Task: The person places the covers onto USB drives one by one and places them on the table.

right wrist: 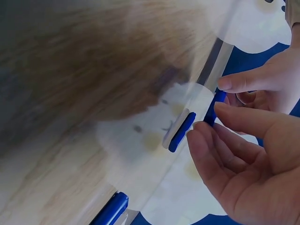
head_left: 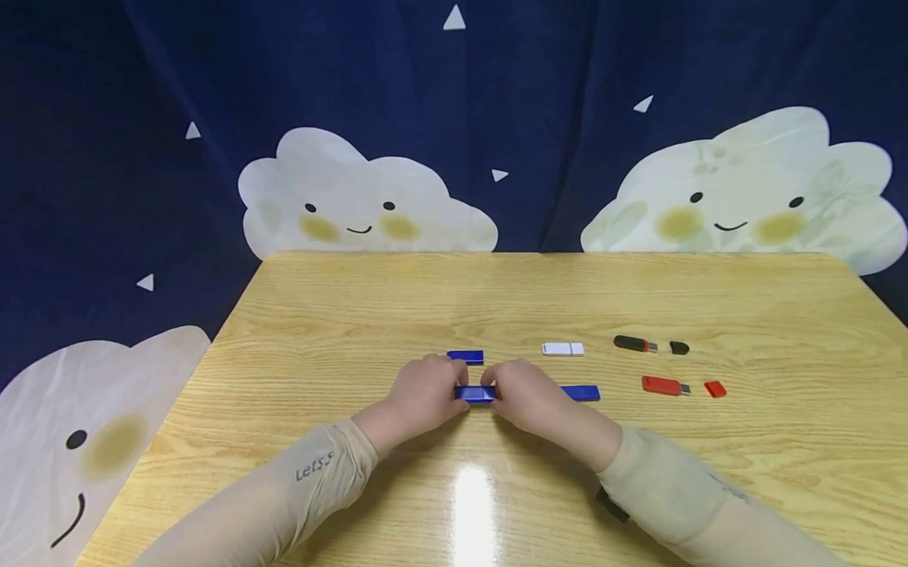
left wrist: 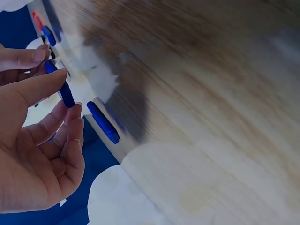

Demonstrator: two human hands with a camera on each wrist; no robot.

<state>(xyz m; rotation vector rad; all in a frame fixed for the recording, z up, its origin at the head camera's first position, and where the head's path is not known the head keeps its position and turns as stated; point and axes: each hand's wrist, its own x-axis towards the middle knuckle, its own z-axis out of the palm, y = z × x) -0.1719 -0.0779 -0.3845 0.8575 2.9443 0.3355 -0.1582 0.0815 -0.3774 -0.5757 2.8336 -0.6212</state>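
Note:
Both hands hold one blue USB stick (head_left: 476, 394) above the front middle of the table, lying crosswise between them. A thin seam between body and cap shows on it. My left hand (head_left: 426, 393) pinches its left end between thumb and fingers; in the left wrist view the stick (left wrist: 66, 93) sits between thumb and fingertips. My right hand (head_left: 529, 395) pinches the right end, as the right wrist view also shows on the stick (right wrist: 214, 108). Another blue USB stick (head_left: 467, 357) lies just behind the hands. A further blue stick (head_left: 582, 393) lies right, partly hidden by the right hand.
A white USB stick (head_left: 563, 349) lies behind the right hand. Farther right are a black USB stick (head_left: 632, 343) with its black cap (head_left: 679, 347) apart, and a red USB stick (head_left: 662, 385) beside its red cap (head_left: 715, 389). A dark blue curtain (head_left: 537, 80) hangs behind the wooden table (head_left: 335, 321).

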